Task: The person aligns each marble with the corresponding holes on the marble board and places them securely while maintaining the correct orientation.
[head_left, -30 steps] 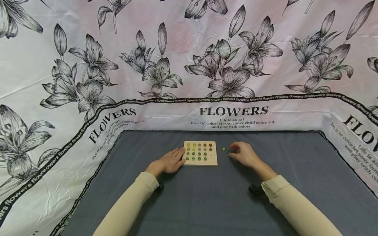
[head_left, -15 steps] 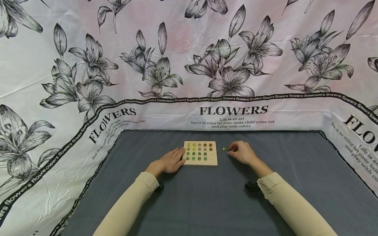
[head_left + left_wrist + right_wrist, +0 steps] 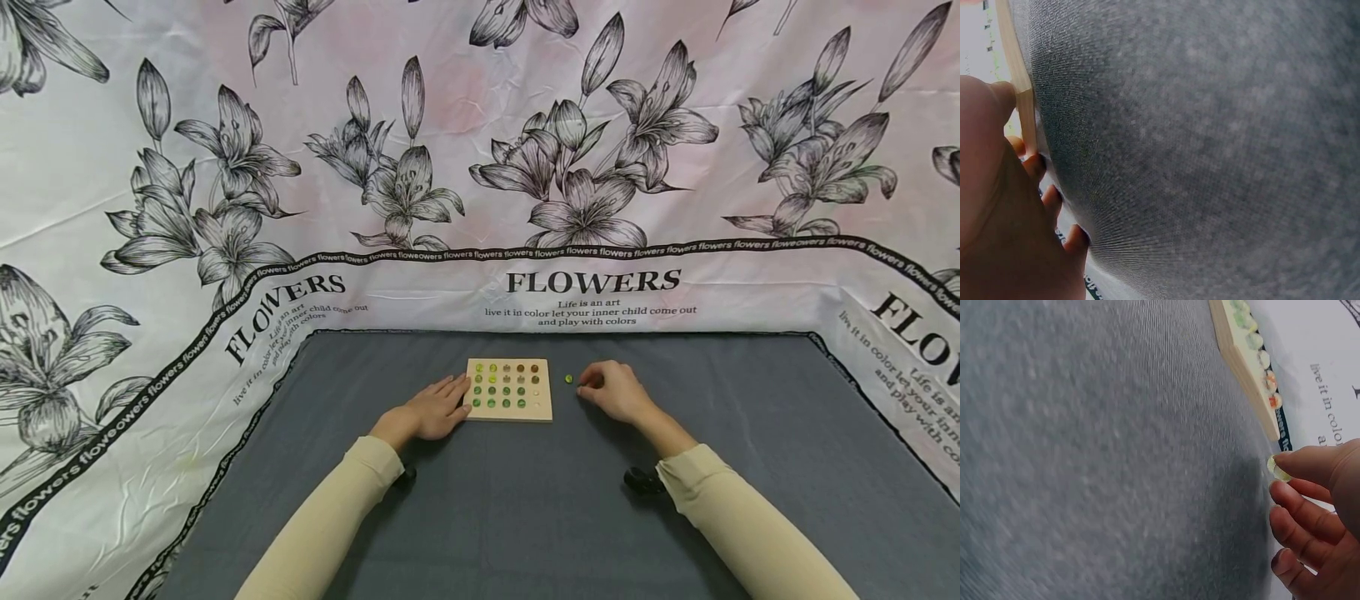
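A pale wooden board (image 3: 545, 410) lies on grey cloth in the head view, with rows of green, yellow and reddish glass marbles (image 3: 492, 391) in its hollows. Two hollows at its lower right hold no marble. Straight-fingered, my left hand (image 3: 432, 411) rests against the board's left edge; its thumb touches the near corner in the left wrist view. To the right of the board, my right hand (image 3: 617, 392) pinches a small marble between thumb and index finger, mostly hidden by the fingertips. One loose yellow-green marble (image 3: 568, 378) lies between that hand and the board.
Grey cloth (image 3: 510, 517) covers the table. Behind it rises a white and pink flower-printed fabric (image 3: 450, 192) with a black lettered band. Dark wrist-worn devices show beneath both sleeves.
My right hand has shifted slightly left and its fingertips have closed round the dark marble, which showed more plainly before. The left hand and the board have stayed put.
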